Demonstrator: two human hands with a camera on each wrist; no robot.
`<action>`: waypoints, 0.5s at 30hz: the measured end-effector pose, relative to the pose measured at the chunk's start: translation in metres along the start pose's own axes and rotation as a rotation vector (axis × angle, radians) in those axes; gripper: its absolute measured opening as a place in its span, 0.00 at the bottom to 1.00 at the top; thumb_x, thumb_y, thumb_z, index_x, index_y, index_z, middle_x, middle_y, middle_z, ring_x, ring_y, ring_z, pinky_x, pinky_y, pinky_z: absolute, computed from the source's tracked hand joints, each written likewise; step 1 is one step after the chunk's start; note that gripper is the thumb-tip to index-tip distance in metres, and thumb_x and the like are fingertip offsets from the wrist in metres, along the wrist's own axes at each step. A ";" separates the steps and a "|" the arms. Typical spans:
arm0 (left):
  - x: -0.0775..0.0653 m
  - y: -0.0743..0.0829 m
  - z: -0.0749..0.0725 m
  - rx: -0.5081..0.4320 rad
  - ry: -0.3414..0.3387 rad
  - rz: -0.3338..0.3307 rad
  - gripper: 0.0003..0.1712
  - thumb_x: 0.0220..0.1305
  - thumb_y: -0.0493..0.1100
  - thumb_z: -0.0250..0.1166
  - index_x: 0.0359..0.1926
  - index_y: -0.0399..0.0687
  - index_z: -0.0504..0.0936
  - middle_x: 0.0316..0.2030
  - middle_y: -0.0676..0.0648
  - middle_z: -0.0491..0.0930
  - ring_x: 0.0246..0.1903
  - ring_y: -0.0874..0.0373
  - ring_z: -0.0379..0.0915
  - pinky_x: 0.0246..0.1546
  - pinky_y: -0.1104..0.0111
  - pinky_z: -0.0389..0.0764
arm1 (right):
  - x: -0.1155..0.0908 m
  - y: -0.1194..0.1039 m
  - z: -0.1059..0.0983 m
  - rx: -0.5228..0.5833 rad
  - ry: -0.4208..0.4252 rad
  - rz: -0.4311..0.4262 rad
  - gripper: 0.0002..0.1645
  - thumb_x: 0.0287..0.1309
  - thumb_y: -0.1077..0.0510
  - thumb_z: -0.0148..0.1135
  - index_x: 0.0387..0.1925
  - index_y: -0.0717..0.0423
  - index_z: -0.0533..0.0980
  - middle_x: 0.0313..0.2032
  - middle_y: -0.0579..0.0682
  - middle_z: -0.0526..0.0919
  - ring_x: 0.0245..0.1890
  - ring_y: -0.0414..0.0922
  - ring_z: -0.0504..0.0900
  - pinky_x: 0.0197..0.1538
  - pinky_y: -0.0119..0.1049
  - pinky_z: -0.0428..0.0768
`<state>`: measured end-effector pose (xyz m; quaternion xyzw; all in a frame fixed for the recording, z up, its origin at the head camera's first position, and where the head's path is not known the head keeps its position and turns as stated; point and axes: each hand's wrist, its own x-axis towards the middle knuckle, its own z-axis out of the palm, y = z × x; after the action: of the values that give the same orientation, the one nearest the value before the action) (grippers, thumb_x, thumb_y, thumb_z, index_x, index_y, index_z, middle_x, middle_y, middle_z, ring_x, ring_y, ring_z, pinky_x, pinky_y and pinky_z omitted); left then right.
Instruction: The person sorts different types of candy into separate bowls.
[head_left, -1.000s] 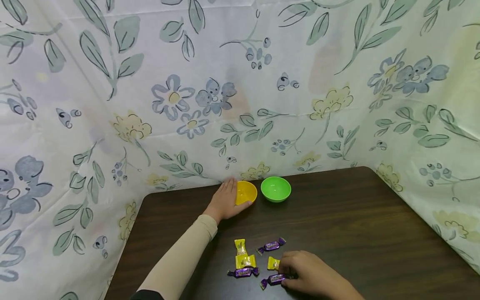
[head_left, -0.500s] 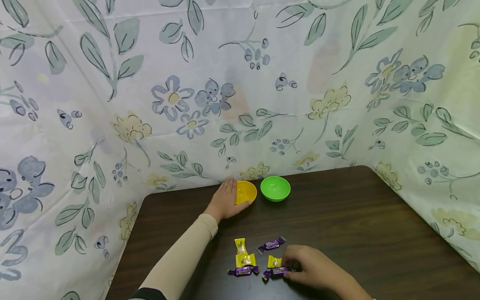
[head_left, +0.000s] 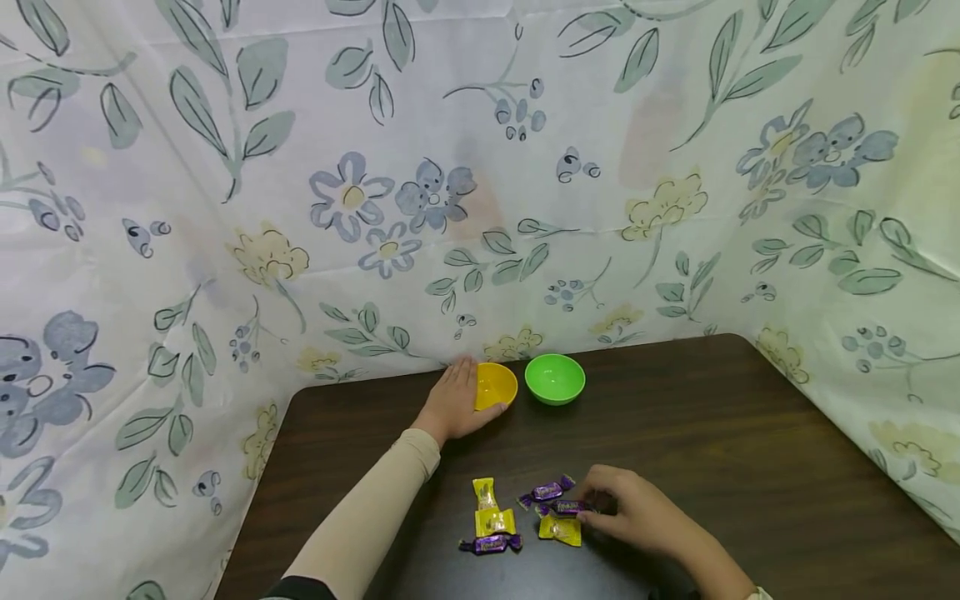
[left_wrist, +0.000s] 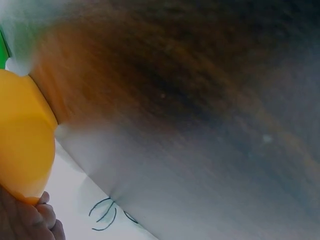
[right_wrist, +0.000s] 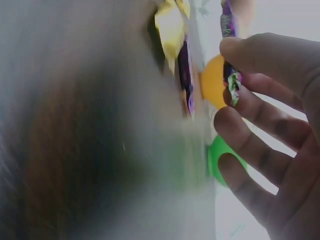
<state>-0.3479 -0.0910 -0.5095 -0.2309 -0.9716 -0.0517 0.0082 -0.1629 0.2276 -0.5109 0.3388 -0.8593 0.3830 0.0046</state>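
**Right hand (head_left: 630,510) pinches a purple candy (head_left: 567,507); left hand (head_left: 457,404) rests on the yellow bowl (head_left: 497,385)**

The pinched candy sits between thumb and index finger of the right hand, its other fingers loosely bent and spaced apart in the right wrist view. That view shows the candy lifted clear of the surface (head_left: 750,450), one twisted wrapper end poking out past the grip. In the head view, it overlaps the top edge of the right-hand yellow candy (head_left: 561,530) and lies just beside the far purple candy (head_left: 546,491).

The left hand is wide, its fingers straight along the left side of the yellow bowl and its thumb at the near rim. A green bowl (head_left: 555,381) stands just to the right, near the back edge.

To the left of the pinched candy lies a short column: an upright yellow candy (head_left: 485,493), a flat yellow candy (head_left: 495,522) touching it, and the near purple candy (head_left: 492,544) just below.

Pale lettering runs across the purple wrappers, and small dark marks show on the yellow ones; the print is probably a brand name, but too small and soft to read. The bowls' visible sides look plain. Behind hangs a cloth (head_left: 525,192) printed with leaves, berries and flowers.
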 end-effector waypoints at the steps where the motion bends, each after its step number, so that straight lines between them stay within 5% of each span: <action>1: 0.000 0.000 0.000 0.005 -0.003 -0.002 0.64 0.71 0.81 0.42 0.84 0.34 0.50 0.84 0.36 0.50 0.85 0.43 0.46 0.85 0.53 0.49 | 0.001 0.003 -0.001 -0.006 0.019 -0.003 0.07 0.67 0.55 0.74 0.42 0.41 0.82 0.38 0.37 0.83 0.34 0.28 0.79 0.35 0.30 0.84; 15: 0.001 0.002 0.000 0.013 -0.005 -0.017 0.62 0.71 0.80 0.43 0.84 0.35 0.50 0.85 0.37 0.50 0.85 0.44 0.45 0.85 0.55 0.48 | 0.021 0.035 -0.024 -0.097 0.196 0.067 0.11 0.60 0.61 0.77 0.40 0.44 0.83 0.37 0.38 0.84 0.35 0.34 0.81 0.39 0.32 0.84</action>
<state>-0.3484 -0.0889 -0.5092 -0.2229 -0.9738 -0.0449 0.0069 -0.2054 0.2480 -0.5109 0.2701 -0.8831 0.3724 0.0924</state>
